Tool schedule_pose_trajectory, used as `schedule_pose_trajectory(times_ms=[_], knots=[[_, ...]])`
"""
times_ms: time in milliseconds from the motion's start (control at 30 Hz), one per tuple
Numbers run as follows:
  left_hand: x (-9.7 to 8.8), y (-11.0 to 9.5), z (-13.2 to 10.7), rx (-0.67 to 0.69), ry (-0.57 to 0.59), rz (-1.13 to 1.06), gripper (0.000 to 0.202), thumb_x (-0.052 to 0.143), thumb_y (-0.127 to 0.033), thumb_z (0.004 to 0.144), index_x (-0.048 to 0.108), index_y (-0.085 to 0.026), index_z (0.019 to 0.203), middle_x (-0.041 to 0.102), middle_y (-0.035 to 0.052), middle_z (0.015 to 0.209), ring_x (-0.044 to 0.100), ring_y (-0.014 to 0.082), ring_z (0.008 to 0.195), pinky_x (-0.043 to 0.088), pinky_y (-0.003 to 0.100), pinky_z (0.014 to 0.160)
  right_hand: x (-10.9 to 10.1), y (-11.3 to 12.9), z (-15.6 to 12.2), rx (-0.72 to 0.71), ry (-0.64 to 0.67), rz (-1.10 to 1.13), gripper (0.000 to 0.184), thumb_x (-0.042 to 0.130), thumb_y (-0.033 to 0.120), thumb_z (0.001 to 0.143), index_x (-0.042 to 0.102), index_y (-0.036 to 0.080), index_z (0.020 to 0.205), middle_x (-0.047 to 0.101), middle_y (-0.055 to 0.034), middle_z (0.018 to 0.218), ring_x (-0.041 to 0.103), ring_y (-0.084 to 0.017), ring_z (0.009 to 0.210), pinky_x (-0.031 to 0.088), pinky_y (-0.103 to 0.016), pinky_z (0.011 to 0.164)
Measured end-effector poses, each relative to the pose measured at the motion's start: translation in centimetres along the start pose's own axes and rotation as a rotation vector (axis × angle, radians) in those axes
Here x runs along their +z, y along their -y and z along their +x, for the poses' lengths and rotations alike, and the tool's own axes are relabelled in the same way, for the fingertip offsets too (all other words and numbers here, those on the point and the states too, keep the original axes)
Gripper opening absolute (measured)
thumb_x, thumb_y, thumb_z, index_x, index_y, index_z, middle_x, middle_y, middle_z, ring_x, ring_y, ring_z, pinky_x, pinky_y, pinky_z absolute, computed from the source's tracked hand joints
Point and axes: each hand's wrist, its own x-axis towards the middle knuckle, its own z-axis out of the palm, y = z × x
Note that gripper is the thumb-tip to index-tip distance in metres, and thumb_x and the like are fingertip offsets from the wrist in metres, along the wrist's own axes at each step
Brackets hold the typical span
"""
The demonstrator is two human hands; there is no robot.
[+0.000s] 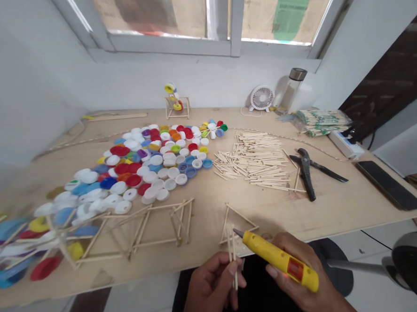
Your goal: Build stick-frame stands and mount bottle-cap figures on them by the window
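Observation:
Two thin wooden sticks (235,262) stand roughly upright and side by side, pinched in my left hand (218,280) at the table's front edge. My right hand (302,277) is wrapped round a yellow pen-shaped hot glue gun (278,255) with a lit red window. Its dark nozzle points left, close to the upper ends of the sticks. Just behind them on the table lies a triangle of joined sticks (241,216). Further left, several stick frames (156,225) stand in a row along the front.
Colourful bottle caps (155,159) cover the left and middle table. A pile of loose sticks (261,160) lies right of them. Pliers (306,173), a phone (390,185) and a power strip (347,145) are at the right. A fan (262,98) and glass bottle (291,92) stand behind.

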Motion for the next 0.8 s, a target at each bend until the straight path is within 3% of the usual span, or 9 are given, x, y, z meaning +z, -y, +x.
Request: schedule_pose_trajectory(times_ms=[800], knots=[[0.31, -0.3, -0.19, 0.012, -0.029, -0.02, 0.039, 0.065, -0.054, 0.071, 0.066, -0.015, 0.076, 0.061, -0.0004, 0.056, 0.044, 0.0047, 0.038, 0.033, 0.016, 0.04, 0.11, -0.5, -0.3, 0.004, -0.02, -0.057, 0.022, 0.054, 0.035, 0.086, 0.043, 0.021, 0.072, 0.048, 0.0029, 0.067, 0.047, -0.012, 0.059, 0.036, -0.024, 0.053]])
